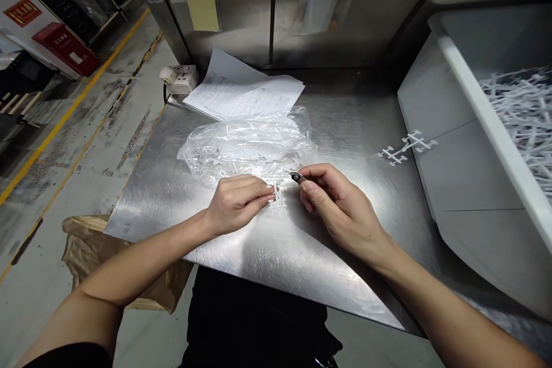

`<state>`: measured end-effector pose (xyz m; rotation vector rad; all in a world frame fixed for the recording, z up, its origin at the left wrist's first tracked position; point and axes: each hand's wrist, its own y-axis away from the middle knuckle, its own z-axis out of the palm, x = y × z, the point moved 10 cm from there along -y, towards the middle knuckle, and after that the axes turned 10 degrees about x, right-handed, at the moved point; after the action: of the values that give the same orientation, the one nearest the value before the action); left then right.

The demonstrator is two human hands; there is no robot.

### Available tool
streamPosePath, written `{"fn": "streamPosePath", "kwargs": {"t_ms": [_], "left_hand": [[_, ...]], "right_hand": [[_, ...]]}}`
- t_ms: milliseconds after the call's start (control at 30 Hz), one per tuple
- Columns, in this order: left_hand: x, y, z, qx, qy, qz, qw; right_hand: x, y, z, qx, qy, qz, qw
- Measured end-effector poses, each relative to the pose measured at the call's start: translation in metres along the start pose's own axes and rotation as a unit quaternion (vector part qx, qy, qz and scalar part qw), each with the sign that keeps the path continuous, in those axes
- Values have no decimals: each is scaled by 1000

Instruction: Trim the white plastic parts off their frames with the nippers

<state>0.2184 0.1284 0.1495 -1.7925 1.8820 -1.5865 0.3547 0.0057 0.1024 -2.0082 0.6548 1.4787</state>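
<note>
My left hand (237, 204) pinches a small white branched plastic sprue (276, 202) between thumb and fingers, just above the metal table. Facing it from the right, my right hand (340, 204) is closed around a small dark metal tool that looks like nail clippers (297, 177). Only the tool's tip shows; the rest is hidden in the fingers. The tip is a little to the right of the sprue and apart from it. Behind both hands lies a clear plastic bag (245, 146) with small whitish pieces in it.
A grey bin (457, 184) full of white sprues (524, 121) stands at the right. Another white sprue (407, 148) lies by its wall. Printed papers (245, 86) and a power socket (183, 77) are at the back of the metal table (276, 253). A brown paper bag (159, 282) is below, at the left.
</note>
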Motion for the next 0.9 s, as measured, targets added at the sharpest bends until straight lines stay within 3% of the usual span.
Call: {"fn": "streamPosePath", "kwargs": {"t_ms": [100,233,433,533,633,800,900], "left_hand": [[-2,-4,-13,49,32,-27,998],[-14,0,-28,112,84,-97,985],[-8,7,-14,42,63,-77,994],[-7,11,-14,22,33,-61,997],[-12,16,-17,9,6,-47,999],[-28,19,-27,57,-22,-61,996],[-19,15,-29,74,-30,-42,996]], "right_hand": [[4,-2,2,-7,-9,6,1000],[-5,-1,20,-65,-5,-22,998],[-12,7,32,-64,-27,-67,995],[-3,10,37,-71,-53,-47,995],[-3,10,42,-88,-29,-70,993],[-16,4,36,-82,34,-138,986],[-27,4,24,-55,28,-150,987]]}}
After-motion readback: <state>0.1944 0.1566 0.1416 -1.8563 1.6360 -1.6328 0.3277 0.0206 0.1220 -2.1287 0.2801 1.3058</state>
